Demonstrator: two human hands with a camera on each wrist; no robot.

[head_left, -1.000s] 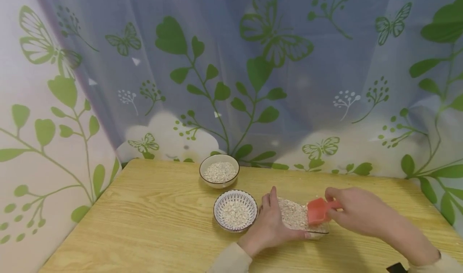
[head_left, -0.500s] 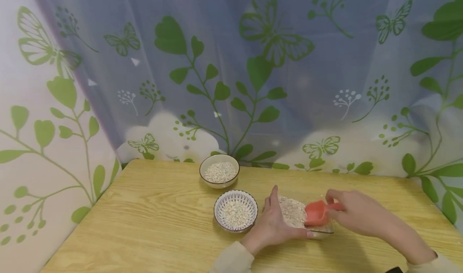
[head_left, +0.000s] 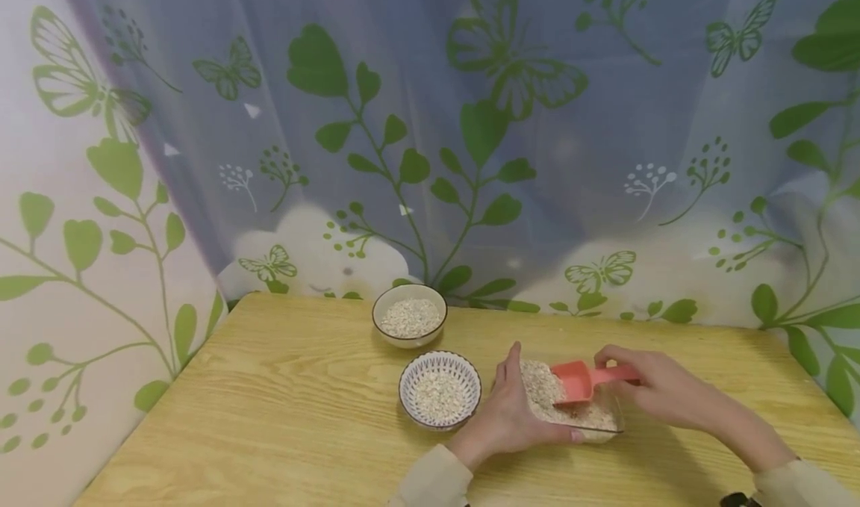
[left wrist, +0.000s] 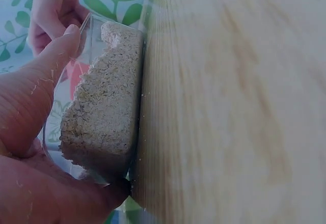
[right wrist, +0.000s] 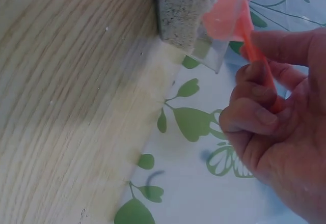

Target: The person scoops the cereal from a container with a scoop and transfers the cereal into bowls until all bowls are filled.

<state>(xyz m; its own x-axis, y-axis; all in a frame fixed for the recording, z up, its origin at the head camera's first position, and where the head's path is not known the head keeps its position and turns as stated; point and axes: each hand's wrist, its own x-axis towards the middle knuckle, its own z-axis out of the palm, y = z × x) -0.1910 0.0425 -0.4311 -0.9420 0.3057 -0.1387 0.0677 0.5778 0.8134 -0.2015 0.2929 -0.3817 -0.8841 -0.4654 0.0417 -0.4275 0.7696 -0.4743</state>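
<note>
A clear rectangular container of oat flakes stands on the table, its oats sloping unevenly. My left hand grips its left end, thumb along the near side and fingers round the far side. With curled fingers my right hand holds the handle of a red scoop. The scoop's head is inside the container, against the oats; how much it carries cannot be told. In the right wrist view the scoop's handle crosses the curled fingers. Left of my left hand sits a patterned bowl with some oats.
Behind the patterned bowl stands a cream bowl with a dark rim, also holding oats. The wooden table ends at a curtain printed with leaves and butterflies. A few crumbs lie on the wood.
The scoop has moved left through the oats and its head now sits higher, its handle more visible. The container has shifted slightly right, with my left hand still holding it.
</note>
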